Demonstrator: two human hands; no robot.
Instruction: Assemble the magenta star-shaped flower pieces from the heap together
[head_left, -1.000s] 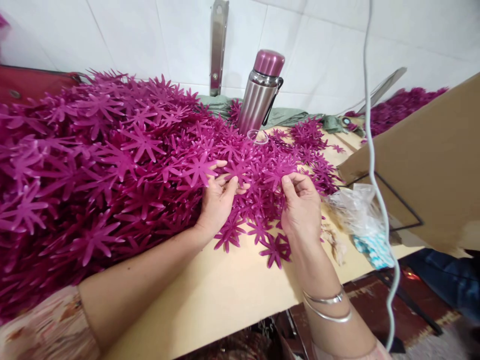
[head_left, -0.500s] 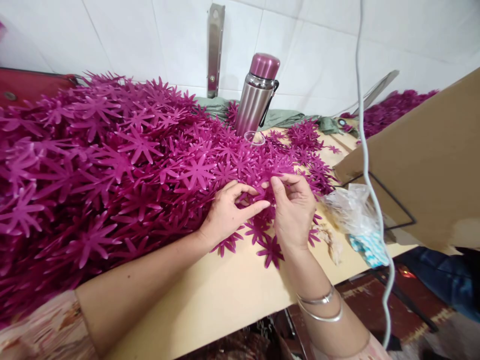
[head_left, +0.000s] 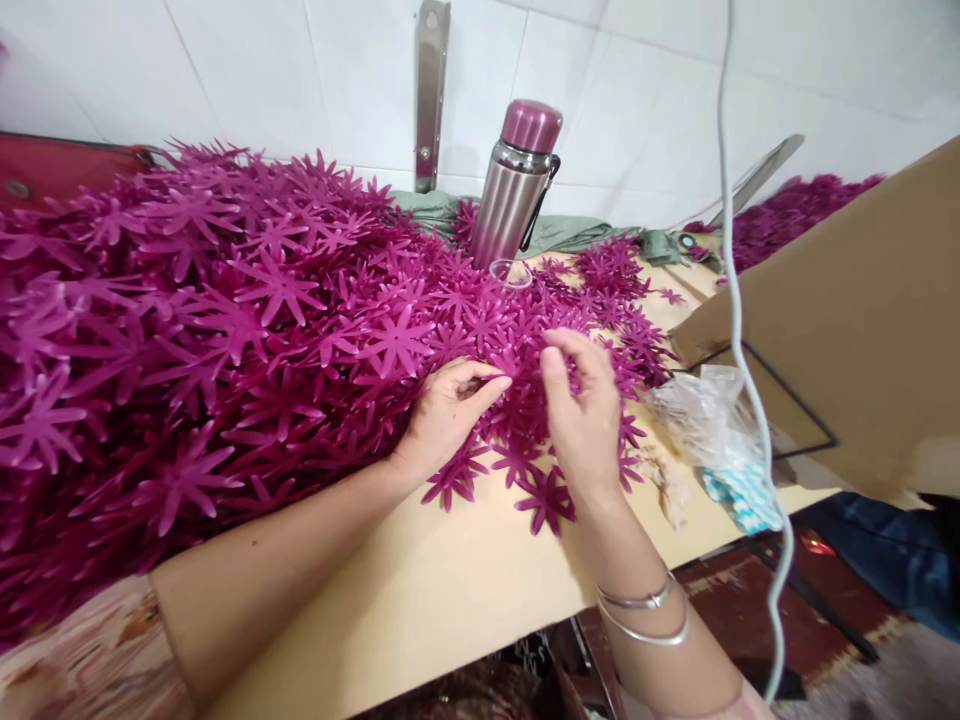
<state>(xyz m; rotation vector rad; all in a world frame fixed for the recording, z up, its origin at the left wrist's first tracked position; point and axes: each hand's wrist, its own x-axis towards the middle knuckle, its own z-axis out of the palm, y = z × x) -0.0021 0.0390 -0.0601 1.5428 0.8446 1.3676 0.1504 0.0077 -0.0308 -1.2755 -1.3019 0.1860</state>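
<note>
Left hand (head_left: 446,415): lies palm down on the near edge of the heap, fingers bent, forefinger stretched out to the right, tips touching the flowers (head_left: 225,300). Can't tell if it actually grips one. Right hand (head_left: 581,420): half closed, thumb up, thumb and fingers pinched on flowers at the heap's edge, just right of the left fingertips. The two hands are close together and not touching. Two thin bracelets (head_left: 645,610) sit on the right wrist.

The flowers are flat purple star-shaped cutouts, piled thick across the left and middle of the bench (head_left: 420,590) and thinning out toward the right. A few loose ones lie flat on the bare bench just below the hands.

Steel flask (head_left: 517,185) with a purple cap stands upright behind the heap, near the wall. A small clear ring (head_left: 510,273) lies at its foot. Green cloth (head_left: 570,235) is bunched behind the flask, and a metal bracket (head_left: 429,90) is fixed to the tiled wall above it. Red bag (head_left: 52,170) at far left, behind the heap.

Right side: a cardboard box (head_left: 862,320) tilted over the bench end, with a crumpled plastic bag (head_left: 705,415) between it and the right hand. A pale cable (head_left: 739,300) hangs down in front of the box. More purple flowers show in a second pile (head_left: 787,210) beyond the box.
</note>
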